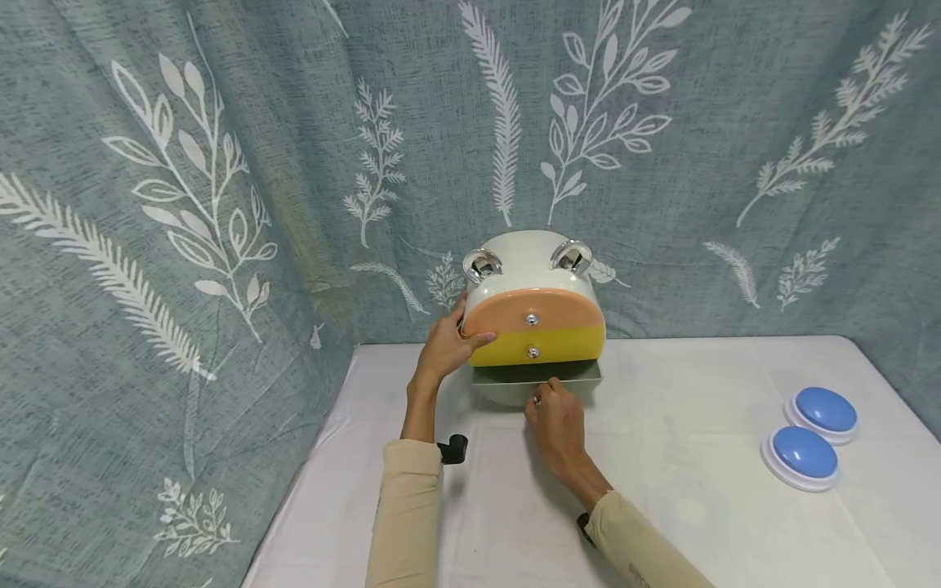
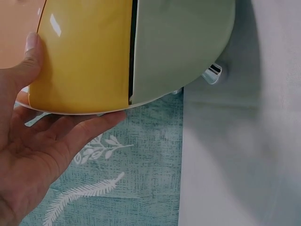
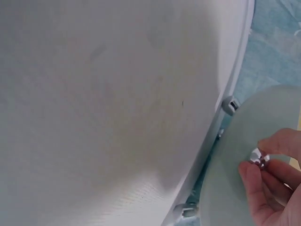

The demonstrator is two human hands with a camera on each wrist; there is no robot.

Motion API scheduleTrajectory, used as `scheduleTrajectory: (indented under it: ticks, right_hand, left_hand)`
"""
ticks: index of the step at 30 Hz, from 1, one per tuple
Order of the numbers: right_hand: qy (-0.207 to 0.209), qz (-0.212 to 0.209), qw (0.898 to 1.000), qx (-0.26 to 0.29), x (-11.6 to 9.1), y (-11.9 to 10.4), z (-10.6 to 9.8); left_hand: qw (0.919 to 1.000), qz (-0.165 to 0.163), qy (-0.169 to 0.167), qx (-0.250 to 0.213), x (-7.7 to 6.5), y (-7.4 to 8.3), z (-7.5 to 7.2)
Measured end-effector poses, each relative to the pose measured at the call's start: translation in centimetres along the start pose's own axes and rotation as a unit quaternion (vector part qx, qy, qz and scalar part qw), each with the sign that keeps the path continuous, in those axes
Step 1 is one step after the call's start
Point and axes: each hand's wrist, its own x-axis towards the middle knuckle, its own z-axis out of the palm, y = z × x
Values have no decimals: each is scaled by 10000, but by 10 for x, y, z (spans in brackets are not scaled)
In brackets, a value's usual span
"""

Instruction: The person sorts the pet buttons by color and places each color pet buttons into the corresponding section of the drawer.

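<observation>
A small rounded drawer cabinet [image 1: 525, 253] has a white shell, two shiny ear-like rings on top and orange, yellow and green drawer fronts. Its green bottom drawer [image 1: 500, 394] stands pulled out; I cannot make out its contents. My left hand [image 1: 445, 346] grips the cabinet's left side, thumb over the front and fingers along the side, also seen with the yellow drawer front [image 2: 84, 56] in the left wrist view. With thumb and fingers, my right hand [image 1: 557, 420] pinches the silver knob [image 3: 259, 158] of the green drawer. Short metal feet [image 3: 230, 105] support the cabinet.
Two blue push buttons [image 1: 804, 452] with white bases sit at the table's right, one behind the other. A white cloth covers the table [image 1: 698, 408]. Close behind the cabinet hangs a blue-green curtain [image 1: 441, 122] with white leaf patterns.
</observation>
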Motion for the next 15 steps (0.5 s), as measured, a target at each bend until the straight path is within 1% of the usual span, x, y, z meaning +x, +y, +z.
scheduleTrajectory:
  ticks: [8,15]
  right_hand:
    - [-76,65,9999,36,-13,-8,-10]
    - [-96,112,9999,50,-20,-11,-16]
  left_hand:
    - [9999,-97,-34,-21,-2,0,0]
    - [9998,-148,-74,-77,-3,3,0]
